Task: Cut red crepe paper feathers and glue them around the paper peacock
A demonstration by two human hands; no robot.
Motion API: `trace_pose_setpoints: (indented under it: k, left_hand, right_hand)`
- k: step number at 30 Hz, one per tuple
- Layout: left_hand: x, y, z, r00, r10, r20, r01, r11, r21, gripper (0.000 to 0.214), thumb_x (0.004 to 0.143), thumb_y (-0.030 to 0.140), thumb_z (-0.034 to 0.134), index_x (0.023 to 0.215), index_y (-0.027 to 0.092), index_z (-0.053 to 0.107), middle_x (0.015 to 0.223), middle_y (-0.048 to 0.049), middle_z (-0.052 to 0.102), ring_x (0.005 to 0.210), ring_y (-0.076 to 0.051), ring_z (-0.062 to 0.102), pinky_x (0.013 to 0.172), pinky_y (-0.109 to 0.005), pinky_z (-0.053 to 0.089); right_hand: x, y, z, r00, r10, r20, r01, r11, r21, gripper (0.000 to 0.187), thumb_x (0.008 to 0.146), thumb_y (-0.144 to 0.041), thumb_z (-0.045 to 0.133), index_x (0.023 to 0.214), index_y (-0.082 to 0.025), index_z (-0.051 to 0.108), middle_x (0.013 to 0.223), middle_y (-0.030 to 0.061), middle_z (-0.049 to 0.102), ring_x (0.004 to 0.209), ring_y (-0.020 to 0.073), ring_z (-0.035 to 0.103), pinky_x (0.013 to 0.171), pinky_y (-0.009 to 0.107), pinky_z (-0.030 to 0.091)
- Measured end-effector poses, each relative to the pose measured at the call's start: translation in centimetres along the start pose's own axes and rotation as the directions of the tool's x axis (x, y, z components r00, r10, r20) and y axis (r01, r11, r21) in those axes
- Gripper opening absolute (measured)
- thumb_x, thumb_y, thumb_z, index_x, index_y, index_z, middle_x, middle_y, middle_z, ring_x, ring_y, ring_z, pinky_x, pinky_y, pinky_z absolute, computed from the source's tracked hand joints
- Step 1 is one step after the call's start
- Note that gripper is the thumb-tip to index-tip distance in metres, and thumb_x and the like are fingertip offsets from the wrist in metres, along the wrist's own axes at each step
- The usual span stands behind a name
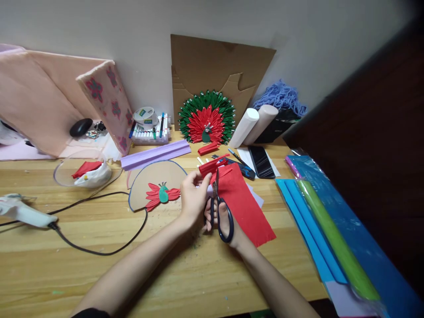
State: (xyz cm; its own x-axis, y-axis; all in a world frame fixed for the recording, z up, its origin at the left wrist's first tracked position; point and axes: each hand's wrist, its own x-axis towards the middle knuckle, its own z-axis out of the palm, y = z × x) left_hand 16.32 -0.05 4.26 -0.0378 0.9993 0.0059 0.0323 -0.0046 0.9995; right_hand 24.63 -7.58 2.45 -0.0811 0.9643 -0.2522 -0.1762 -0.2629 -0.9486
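Observation:
My left hand (193, 194) pinches a narrow strip at the upper left edge of a red felt sheet (243, 205) that lies on the wooden table (99, 269). My right hand (222, 219) grips black-handled scissors (219, 212), blades pointing away from me into the top edge of the red sheet. Just left of my hands lies a half-round cardboard piece (155, 185) with a small teal bird and red feathers glued on it. Several folded red strips (212, 165) lie beyond my fingers.
A glue gun (23, 212) with a black cord (99, 247) lies at the left. A finished green-and-red peacock fan (207, 118) leans on cardboard at the back. Markers (149, 132), purple paper (155, 154), a clear bowl (82, 174), a phone (261, 161) and blue and green sheets (331, 229) surround the work area.

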Motion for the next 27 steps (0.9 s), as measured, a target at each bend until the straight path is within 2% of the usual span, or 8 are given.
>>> trace_pose_setpoints:
  k: [4,7,11,14,18,20,24,27]
  left_hand:
    - [0.6,0.5,-0.3,0.999,-0.043,0.027,0.044,0.998,-0.036,0.028,0.072,0.037,0.065,0.06,0.016,0.05,0.056,0.0043,0.046,0.055,-0.009,0.042,0.053,-0.02,0.034]
    - [1.1,0.9,-0.7,0.993,-0.082,0.082,0.087,0.994,-0.071,0.028,0.068,0.038,0.067,0.061,0.015,0.054,0.059,0.0025,0.052,0.055,-0.009,0.045,0.054,-0.021,0.036]
    - [1.6,1.4,-1.3,0.989,-0.113,0.095,0.117,0.993,-0.036,0.034,0.062,0.042,0.072,0.053,0.014,0.053,0.052,0.0034,0.047,0.051,-0.008,0.04,0.049,-0.02,0.031]
    - [2.2,1.4,-1.8,0.979,-0.129,0.156,0.139,0.989,-0.053,0.036,0.061,0.045,0.073,0.055,0.013,0.056,0.052,0.0025,0.048,0.05,-0.008,0.039,0.047,-0.02,0.03]
    - [3.1,1.4,-2.5,0.954,-0.194,0.229,0.213,0.975,-0.064,0.037,0.057,0.046,0.075,0.06,0.012,0.062,0.054,0.0004,0.054,0.049,-0.008,0.042,0.046,-0.02,0.031]
    - [3.4,1.6,-2.9,0.945,-0.22,0.243,0.236,0.971,-0.042,0.036,0.055,0.045,0.076,0.057,0.012,0.061,0.052,0.0007,0.054,0.048,-0.007,0.042,0.045,-0.02,0.03]
    - [3.8,2.1,-3.4,0.911,-0.267,0.313,0.272,0.962,0.029,0.036,0.053,0.044,0.078,0.053,0.013,0.06,0.045,0.0033,0.047,0.041,-0.005,0.034,0.041,-0.021,0.022]
    - [3.8,2.4,-3.5,0.875,-0.295,0.383,0.296,0.953,0.058,0.034,0.053,0.043,0.078,0.054,0.014,0.062,0.045,0.0029,0.048,0.04,-0.005,0.034,0.041,-0.021,0.02]
  right_hand:
    - [0.0,1.1,-0.5,0.999,-0.039,0.033,0.039,0.999,0.0,0.061,0.071,-0.08,0.036,0.081,-0.021,0.044,0.059,-0.0061,0.042,0.042,0.0073,0.045,0.043,0.022,0.044]
    - [0.2,1.9,-1.0,0.999,-0.038,0.034,0.038,0.999,-0.011,0.059,0.07,-0.079,0.04,0.078,-0.021,0.043,0.058,-0.0063,0.042,0.041,0.0068,0.043,0.041,0.02,0.04]
    - [0.6,2.6,-1.4,1.0,-0.01,0.011,0.011,0.999,-0.045,0.059,0.067,-0.08,0.043,0.078,-0.022,0.043,0.055,-0.007,0.043,0.037,0.0074,0.04,0.037,0.021,0.037]
    - [0.5,2.5,-1.5,1.0,-0.018,0.026,0.02,0.997,-0.077,0.057,0.069,-0.078,0.045,0.08,-0.022,0.043,0.054,-0.008,0.042,0.035,0.0074,0.039,0.035,0.021,0.037]
    - [0.3,1.9,-1.6,0.999,0.029,0.035,-0.026,0.996,-0.088,0.054,0.071,-0.074,0.047,0.083,-0.022,0.043,0.059,-0.0078,0.043,0.036,0.0058,0.038,0.034,0.018,0.037]
    - [0.2,1.6,-1.6,0.998,0.055,0.043,-0.051,0.995,-0.08,0.055,0.069,-0.076,0.047,0.082,-0.022,0.042,0.057,-0.0083,0.041,0.036,0.0056,0.037,0.033,0.018,0.035]
    - [0.0,1.5,-1.7,0.993,0.009,0.118,0.0,0.997,-0.071,0.061,0.067,-0.079,0.044,0.085,-0.021,0.043,0.057,-0.0083,0.04,0.04,0.0065,0.042,0.04,0.019,0.039]
    - [0.0,1.9,-1.6,0.991,-0.009,0.133,0.014,0.999,-0.04,0.064,0.067,-0.081,0.04,0.089,-0.021,0.044,0.059,-0.0074,0.041,0.043,0.0075,0.045,0.043,0.02,0.041]
